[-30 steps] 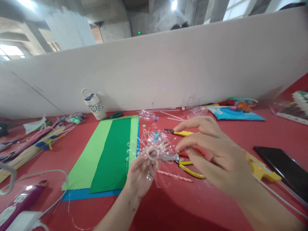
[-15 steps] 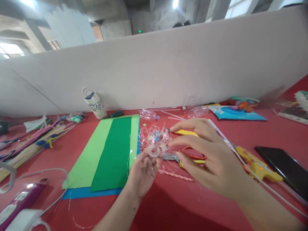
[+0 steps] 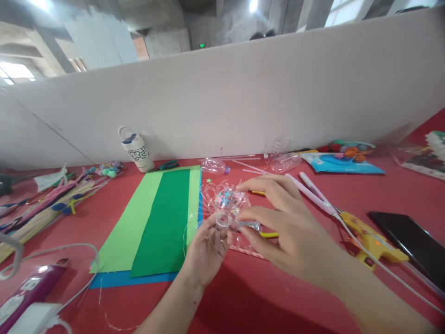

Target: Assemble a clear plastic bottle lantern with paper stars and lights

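Note:
My left hand is closed around the neck end of a cut clear plastic bottle. The bottle's body fans out in thin curled strips, with small coloured star pieces among them. To its right, my right hand has its fingers apart, the tips at the edge of the strips. Whether they touch the plastic I cannot tell. Behind that hand, a yellow-handled tool and a yellow-and-black tool are partly covered. A pink patterned stick lies below the bottle.
Green sheets lie left, near a white tumbler. A yellow glue gun, pink tongs-like tool and phone are at right. Clear bottles lie by the white partition. A purple power strip sits front left.
My right hand has moved left and closer to the bottle strips, uncovering more of the pink tool and covering more of the tools behind it. My left hand barely moves.

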{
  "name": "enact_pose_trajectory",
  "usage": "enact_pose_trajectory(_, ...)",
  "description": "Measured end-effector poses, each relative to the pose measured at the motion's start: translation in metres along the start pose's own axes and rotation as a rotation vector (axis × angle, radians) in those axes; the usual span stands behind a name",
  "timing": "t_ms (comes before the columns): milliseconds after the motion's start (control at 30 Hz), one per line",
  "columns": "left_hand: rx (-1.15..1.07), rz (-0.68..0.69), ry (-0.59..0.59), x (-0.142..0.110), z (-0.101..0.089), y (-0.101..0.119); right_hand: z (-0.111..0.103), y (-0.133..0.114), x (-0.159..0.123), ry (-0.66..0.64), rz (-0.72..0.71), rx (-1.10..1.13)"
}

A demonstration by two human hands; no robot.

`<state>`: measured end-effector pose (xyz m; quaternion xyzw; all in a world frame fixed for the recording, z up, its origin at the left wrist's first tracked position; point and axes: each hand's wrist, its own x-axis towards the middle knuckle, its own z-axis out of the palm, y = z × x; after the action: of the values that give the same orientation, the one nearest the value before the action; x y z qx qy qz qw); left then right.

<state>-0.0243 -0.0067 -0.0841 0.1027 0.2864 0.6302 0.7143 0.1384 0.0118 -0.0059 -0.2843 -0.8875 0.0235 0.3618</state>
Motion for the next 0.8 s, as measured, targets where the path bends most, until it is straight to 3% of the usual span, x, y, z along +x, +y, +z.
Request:
enact_pose_trajectory(200,0.058,0.01,-0.114,0.001,-0.003,-0.001,0.005,0.0,0.001,-0.032,-0.049,-0.032)
enact_pose_trajectory(333,0.008,0.007,-0.076,0.0,-0.002,0.0,0.007,-0.003,0.002,-0.045,-0.042,0.009)
enact_pose_trajectory(533,0.022,0.003,-0.022,-0.002,-0.001,0.001,0.0,-0.013,0.001,-0.104,0.145,0.261)
enact_pose_trajectory(667,0.06,-0.005,0.001,-0.003,0.001,0.001,-0.007,-0.011,0.0,-0.152,0.111,0.32)
enact_pose_trajectory(800,0.072,-0.024,-0.003,-0.003,0.004,0.002,-0.01,-0.006,0.0,-0.038,0.043,0.254)
